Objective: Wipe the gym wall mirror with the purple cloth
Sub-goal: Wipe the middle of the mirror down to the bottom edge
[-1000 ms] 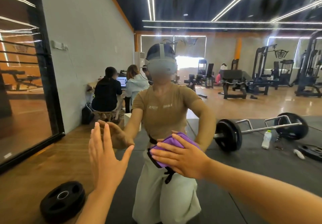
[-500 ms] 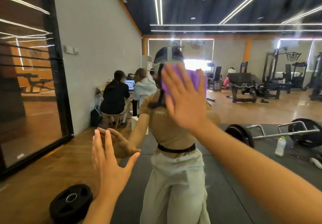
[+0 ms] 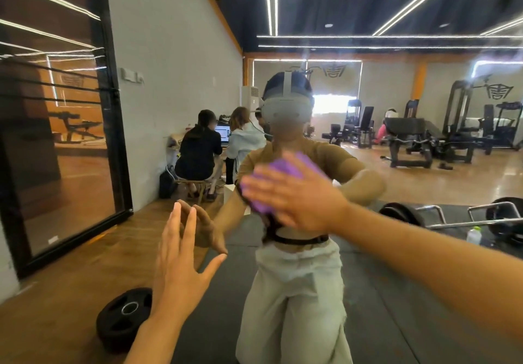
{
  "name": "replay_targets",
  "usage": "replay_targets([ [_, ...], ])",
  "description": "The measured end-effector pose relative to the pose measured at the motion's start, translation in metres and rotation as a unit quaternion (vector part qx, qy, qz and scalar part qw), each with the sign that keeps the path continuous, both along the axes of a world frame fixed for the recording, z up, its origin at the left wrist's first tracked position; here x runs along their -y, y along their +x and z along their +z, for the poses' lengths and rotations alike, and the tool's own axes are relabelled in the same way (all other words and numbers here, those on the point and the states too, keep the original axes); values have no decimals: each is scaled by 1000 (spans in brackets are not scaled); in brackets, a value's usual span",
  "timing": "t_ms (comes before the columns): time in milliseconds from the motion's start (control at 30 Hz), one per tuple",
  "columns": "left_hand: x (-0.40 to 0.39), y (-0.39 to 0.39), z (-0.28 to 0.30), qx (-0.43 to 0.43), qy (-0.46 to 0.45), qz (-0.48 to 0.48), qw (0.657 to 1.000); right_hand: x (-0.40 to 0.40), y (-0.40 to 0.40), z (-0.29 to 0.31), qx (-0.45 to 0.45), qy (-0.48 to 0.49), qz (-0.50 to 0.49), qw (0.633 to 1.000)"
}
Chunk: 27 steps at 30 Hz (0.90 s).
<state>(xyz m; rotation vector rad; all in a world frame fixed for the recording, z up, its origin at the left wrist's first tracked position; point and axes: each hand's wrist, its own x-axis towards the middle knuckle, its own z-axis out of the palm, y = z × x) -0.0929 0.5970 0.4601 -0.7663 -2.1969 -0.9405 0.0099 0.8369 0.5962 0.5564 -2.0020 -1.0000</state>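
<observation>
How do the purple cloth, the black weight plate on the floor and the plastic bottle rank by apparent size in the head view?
1. purple cloth and black weight plate: alike, and the right hand hides much of the cloth, so unranked.
2. plastic bottle: smallest, though farther away.

No text legible — wall emblems (image 3: 334, 69) show no words.

right hand (image 3: 294, 193) motion-blurred, covers most of purple cloth (image 3: 285, 165) (only top and lower-left edges show); both forearms cut by bottom and right frame edges; laptop (image 3: 222, 134) screen too small to read; bottle (image 3: 474, 235) label illegible
</observation>
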Motion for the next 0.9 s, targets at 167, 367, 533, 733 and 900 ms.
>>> replay_targets([
  [167,-1,-3,0,2,4,4,1000,-6,9,92,-159,-121,-55,978],
  [367,1,-7,-6,-15,36,-29,999,21,-12,14,-229,-216,-43,948],
  [533,0,-10,-11,-40,74,-34,996,34,-11,-113,-51,-89,-71,992],
  [733,5,-15,-10,-37,60,-31,997,14,-3,-112,94,107,-54,988],
  [900,7,-15,-8,-35,53,-26,998,14,-16,3,-2,-9,5,1000],
])
